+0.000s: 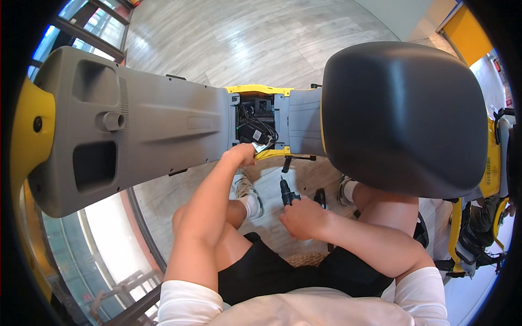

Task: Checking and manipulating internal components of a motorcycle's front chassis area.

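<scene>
My left hand [243,154] grips a small silver piece [262,146] at the lower edge of an open compartment between grey panels of a yellow-framed vehicle body. Inside the compartment are black cables and a black unit [250,132] with a white label. My right hand [302,217] is closed on a black cordless drill [286,193], held below the compartment with its bit pointing upward. A black bracket or pedal [286,163] sticks out under the frame just above the bit.
A large black seat [402,117] covers the right side; a long grey panel [163,119] with recesses extends left. My legs and shoes stand on the wood-look floor [228,38], beside a dark object [319,196]. Another yellow vehicle [492,163] is at far right, windows at left.
</scene>
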`<state>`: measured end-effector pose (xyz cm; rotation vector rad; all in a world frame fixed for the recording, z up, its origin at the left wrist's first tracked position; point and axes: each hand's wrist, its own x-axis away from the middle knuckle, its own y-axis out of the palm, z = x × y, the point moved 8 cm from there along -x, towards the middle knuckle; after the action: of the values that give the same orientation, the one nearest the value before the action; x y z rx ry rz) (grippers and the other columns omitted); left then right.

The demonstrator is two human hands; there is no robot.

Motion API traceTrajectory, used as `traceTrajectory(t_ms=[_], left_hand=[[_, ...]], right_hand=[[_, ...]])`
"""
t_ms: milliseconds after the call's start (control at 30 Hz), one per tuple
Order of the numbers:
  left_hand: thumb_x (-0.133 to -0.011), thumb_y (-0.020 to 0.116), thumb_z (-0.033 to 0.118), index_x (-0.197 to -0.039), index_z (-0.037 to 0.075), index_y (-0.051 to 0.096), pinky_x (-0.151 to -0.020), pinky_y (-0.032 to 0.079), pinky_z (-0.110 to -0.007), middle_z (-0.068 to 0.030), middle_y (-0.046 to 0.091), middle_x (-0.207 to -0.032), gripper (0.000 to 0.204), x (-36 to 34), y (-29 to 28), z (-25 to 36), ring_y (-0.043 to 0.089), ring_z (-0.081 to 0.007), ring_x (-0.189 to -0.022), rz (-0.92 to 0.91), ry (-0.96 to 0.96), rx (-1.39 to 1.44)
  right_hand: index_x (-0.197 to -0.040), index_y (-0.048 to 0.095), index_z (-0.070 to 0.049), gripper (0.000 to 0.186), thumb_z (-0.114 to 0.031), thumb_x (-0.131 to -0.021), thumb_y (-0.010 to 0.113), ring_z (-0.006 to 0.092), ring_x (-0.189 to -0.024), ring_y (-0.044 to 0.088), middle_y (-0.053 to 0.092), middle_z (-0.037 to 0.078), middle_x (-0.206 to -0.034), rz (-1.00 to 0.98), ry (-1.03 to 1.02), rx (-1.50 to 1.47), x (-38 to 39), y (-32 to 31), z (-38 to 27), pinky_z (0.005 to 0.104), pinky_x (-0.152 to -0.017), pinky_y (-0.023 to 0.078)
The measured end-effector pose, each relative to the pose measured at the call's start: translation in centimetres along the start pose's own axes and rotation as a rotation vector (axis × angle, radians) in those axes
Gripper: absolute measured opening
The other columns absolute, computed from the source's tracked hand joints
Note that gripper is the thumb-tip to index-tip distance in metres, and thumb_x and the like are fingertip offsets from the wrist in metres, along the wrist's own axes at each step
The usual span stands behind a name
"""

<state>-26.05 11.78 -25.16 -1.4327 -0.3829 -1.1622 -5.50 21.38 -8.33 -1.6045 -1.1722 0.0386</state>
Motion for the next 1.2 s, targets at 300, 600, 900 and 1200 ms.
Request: traceTrajectory(t_ms=[300, 600, 900, 1200], left_hand=[[-0.079, 0.07, 0.028, -0.116, -0.003, 0.059, -0.093, 0.047, -0.041, -0.0247, 0.061, -0.114, 0.049, 1.3, -5.9, -3.2, 0.059, -0.0359, -0.108, 0.475, -0.25, 0.213], [-0.08, 0.07, 0.024, -0.143, 0.003, 0.029, -0.1, 0.041, -0.043, -0.0263, 0.046, -0.13, 0.078, 2.1, -7.7, -2.0, 0.048, -0.0392, -0.12, 0.721, -0.248, 0.455], [-0.072, 0.076, 0.011, -0.121, 0.02, 0.058, -0.092, 0.047, -0.036, -0.0151, 0.053, -0.113, 0.053, -0.4, -7.6, 1.1, 0.056, -0.0304, -0.102, 0.664, 0.297, 0.484], [-0.073, 0.071, 0.002, -0.116, 0.006, 0.059, -0.087, 0.049, -0.032, -0.0089, 0.062, -0.113, 0.044, -1.0, -6.9, 1.5, 0.059, -0.0192, -0.098, 0.51, 0.263, 0.825]], right_hand=[[-0.097, 0.067, -0.01, 0.019, -0.019, -0.084, 0.057, 0.0256, -0.094, 0.063, 0.066, 0.009, -0.099, -0.012, 0.006, 0.002, 0.2, 0.0, 0.1, 0.0401, -0.077, 0.046], [-0.097, 0.067, -0.008, 0.019, -0.018, -0.084, 0.058, 0.0263, -0.092, 0.064, 0.067, 0.01, -0.098, 0.006, 0.002, -0.005, 0.1, 0.3, 0.2, 0.04, -0.077, 0.046], [-0.098, 0.067, -0.008, 0.019, -0.018, -0.084, 0.058, 0.0266, -0.091, 0.065, 0.067, 0.009, -0.098, 0.015, -0.009, 0.006, 0.1, 0.0, 0.1, 0.0398, -0.075, 0.046], [-0.099, 0.066, -0.009, 0.02, -0.018, -0.084, 0.057, 0.0267, -0.09, 0.065, 0.067, 0.01, -0.097, 0.016, -0.014, 0.002, 0.3, 0.0, 0.1, 0.0401, -0.075, 0.046]])
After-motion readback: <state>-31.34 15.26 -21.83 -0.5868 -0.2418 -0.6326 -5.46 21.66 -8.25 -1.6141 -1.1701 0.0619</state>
